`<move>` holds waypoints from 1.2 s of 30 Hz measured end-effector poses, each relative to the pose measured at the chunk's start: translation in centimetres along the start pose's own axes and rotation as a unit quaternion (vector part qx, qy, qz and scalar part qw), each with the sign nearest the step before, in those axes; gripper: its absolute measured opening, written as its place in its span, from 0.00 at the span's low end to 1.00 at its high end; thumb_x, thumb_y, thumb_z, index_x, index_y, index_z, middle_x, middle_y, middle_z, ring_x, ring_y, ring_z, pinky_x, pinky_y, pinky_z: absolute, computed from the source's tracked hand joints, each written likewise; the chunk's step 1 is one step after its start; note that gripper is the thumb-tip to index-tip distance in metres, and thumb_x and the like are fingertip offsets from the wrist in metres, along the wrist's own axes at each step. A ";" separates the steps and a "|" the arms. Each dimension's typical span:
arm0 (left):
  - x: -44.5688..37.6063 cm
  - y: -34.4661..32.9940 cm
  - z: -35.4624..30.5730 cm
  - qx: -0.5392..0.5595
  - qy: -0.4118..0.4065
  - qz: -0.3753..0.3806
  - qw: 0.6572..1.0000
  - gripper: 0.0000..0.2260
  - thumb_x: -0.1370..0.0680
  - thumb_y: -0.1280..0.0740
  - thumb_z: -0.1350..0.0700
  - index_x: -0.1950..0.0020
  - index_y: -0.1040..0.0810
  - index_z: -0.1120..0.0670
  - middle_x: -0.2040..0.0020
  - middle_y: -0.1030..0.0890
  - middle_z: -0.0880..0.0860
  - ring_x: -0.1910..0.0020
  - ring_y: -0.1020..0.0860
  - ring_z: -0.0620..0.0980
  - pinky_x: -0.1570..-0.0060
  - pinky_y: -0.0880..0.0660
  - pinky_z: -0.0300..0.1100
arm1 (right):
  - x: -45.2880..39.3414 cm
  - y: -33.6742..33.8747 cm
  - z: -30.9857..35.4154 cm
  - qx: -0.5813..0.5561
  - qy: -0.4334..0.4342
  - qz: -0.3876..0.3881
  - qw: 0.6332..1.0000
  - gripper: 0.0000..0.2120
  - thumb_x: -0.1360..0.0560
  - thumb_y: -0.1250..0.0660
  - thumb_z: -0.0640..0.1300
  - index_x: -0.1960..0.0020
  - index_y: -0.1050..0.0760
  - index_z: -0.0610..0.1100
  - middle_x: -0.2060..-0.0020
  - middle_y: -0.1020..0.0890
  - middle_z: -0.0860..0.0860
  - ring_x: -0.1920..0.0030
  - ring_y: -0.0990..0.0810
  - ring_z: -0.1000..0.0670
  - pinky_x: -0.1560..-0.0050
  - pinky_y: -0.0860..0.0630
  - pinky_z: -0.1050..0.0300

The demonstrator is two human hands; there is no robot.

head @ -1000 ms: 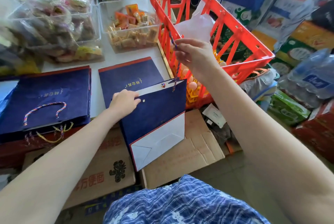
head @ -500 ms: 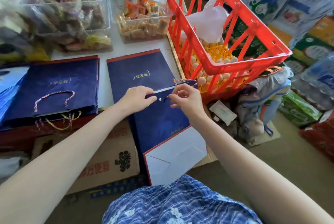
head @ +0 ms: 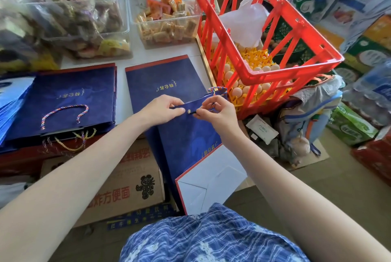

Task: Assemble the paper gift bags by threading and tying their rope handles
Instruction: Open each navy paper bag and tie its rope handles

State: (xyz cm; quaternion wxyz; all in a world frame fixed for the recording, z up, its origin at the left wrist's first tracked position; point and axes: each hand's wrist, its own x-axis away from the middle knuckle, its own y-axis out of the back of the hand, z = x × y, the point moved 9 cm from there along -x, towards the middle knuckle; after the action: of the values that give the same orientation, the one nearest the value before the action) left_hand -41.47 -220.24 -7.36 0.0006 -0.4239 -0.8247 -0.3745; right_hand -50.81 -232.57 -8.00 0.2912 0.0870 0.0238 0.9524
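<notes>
Your left hand (head: pixel 163 109) pinches the top edge of the navy gift bag (head: pixel 186 136), thumb and fingers clamped on the rim just left of the metal eyelet (head: pixel 188 111). Your right hand (head: pixel 218 111) pinches the end of the rope handle (head: pixel 216 92) right at that eyelet; whether the tip has entered the hole, you cannot tell. The rest of the rope arcs up in a striped loop behind your right fingers, above the bag's far corner.

The bag hangs off the tabletop (head: pixel 122 96) edge toward your lap, top edge held up, its folded white bottom (head: pixel 211 181) tilted toward you.

On the tabletop:
- a flat navy bag (head: pixel 163 84) without a handle, just beyond your hands;
- to its left, a stack of finished bags (head: pixel 69 96), the top one with a striped handle (head: pixel 63 111) lying on its face; more cord ends hang over the tabletop edge below the stack;
- behind, clear tubs of wrapped snacks (head: pixel 165 20).

A red crate (head: pixel 264 33) stands right of the tabletop, with eggs (head: pixel 237 91) and a white plastic bag (head: pixel 243 22) inside. A cardboard box (head: pixel 122 185) sits under the tabletop edge.
</notes>
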 end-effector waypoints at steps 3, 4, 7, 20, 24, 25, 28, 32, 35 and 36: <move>0.2 0.0 -0.4 -0.009 -0.005 0.002 1.000 0.06 0.21 0.37 0.54 0.54 0.21 0.47 0.53 0.18 0.49 0.50 0.22 0.47 0.49 0.29 0.42 | 0.0 -0.3 0.3 -0.003 0.003 0.011 1.000 0.09 0.32 0.28 0.30 0.61 0.26 0.41 0.64 0.21 0.45 0.60 0.18 0.45 0.54 0.19 0.56; 0.3 0.0 -0.4 -0.010 -0.006 0.004 1.000 0.05 0.21 0.37 0.54 0.54 0.21 0.47 0.53 0.18 0.50 0.50 0.21 0.48 0.49 0.29 0.42 | -0.1 -0.4 0.2 -0.002 0.006 0.014 1.000 0.09 0.32 0.28 0.31 0.62 0.26 0.42 0.64 0.21 0.45 0.59 0.18 0.43 0.53 0.19 0.55; 0.4 0.1 -0.4 -0.009 -0.002 0.005 1.000 0.05 0.21 0.37 0.54 0.53 0.21 0.48 0.53 0.18 0.50 0.50 0.21 0.47 0.52 0.30 0.39 | -0.2 -0.2 0.1 0.038 0.018 -0.002 0.999 0.10 0.32 0.27 0.32 0.63 0.26 0.44 0.62 0.19 0.43 0.58 0.17 0.43 0.52 0.19 0.52; 0.2 -0.8 -0.6 -0.012 -0.009 0.072 0.997 0.12 0.20 0.40 0.56 0.41 0.20 0.54 0.44 0.19 0.51 0.42 0.24 0.49 0.39 0.32 0.44 | -1.3 -2.6 1.7 0.426 0.181 0.111 0.879 0.22 0.28 0.28 0.47 0.36 0.27 0.47 0.37 0.30 0.46 0.35 0.36 0.44 0.38 0.39 0.48; 1.1 -1.6 -1.3 -0.023 -0.019 0.135 0.990 0.12 0.19 0.40 0.56 0.41 0.20 0.52 0.44 0.20 0.51 0.44 0.25 0.47 0.45 0.33 0.37 | -1.6 -2.5 1.3 0.515 0.176 0.197 0.815 0.17 0.29 0.31 0.57 0.55 0.21 0.42 0.58 0.22 0.50 0.50 0.25 0.46 0.46 0.37 0.51; 1.0 -1.4 -1.5 -0.020 -0.007 0.137 0.990 0.12 0.19 0.41 0.54 0.42 0.19 0.52 0.44 0.20 0.51 0.44 0.25 0.47 0.44 0.33 0.39 | -1.3 -2.7 1.9 0.509 0.201 0.184 0.816 0.17 0.29 0.29 0.56 0.59 0.21 0.41 0.61 0.22 0.49 0.54 0.25 0.46 0.48 0.36 0.51; -0.2 -0.7 -1.5 -0.017 0.056 0.106 0.993 0.13 0.20 0.41 0.50 0.46 0.17 0.52 0.49 0.19 0.50 0.43 0.26 0.47 0.44 0.34 0.40 | 0.6 -3.3 3.2 0.493 0.311 0.086 0.808 0.16 0.36 0.27 0.53 0.68 0.24 0.41 0.69 0.24 0.49 0.62 0.24 0.44 0.55 0.36 0.52; -1.2 -1.4 -0.4 -0.126 0.092 0.052 0.986 0.08 0.27 0.31 0.57 0.50 0.17 0.50 0.53 0.20 0.48 0.46 0.23 0.49 0.43 0.27 0.44 | 2.4 -4.8 2.4 0.530 0.347 0.047 0.772 0.14 0.40 0.27 0.52 0.69 0.25 0.42 0.69 0.24 0.49 0.63 0.23 0.44 0.57 0.34 0.52; -0.5 -3.1 1.0 -0.140 0.093 0.019 0.986 0.07 0.28 0.29 0.55 0.51 0.17 0.49 0.54 0.19 0.49 0.48 0.23 0.49 0.45 0.27 0.43 | 2.9 -3.5 1.4 0.498 0.298 0.061 0.812 0.14 0.35 0.25 0.53 0.62 0.20 0.42 0.65 0.23 0.48 0.60 0.24 0.43 0.60 0.26 0.51; -0.3 -3.6 1.3 -0.127 0.083 0.004 0.988 0.06 0.28 0.29 0.54 0.51 0.17 0.50 0.53 0.18 0.49 0.48 0.23 0.49 0.45 0.27 0.44 | 2.9 -2.4 1.8 0.467 0.266 0.041 0.842 0.15 0.32 0.28 0.54 0.58 0.18 0.42 0.62 0.23 0.46 0.57 0.25 0.44 0.62 0.26 0.52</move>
State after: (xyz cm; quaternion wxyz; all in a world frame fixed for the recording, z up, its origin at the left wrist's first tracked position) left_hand -43.38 -220.90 -10.57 0.0162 -0.3914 -0.7657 -0.5101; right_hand -51.51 -228.94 -6.00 0.1596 -0.0430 0.5388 0.8261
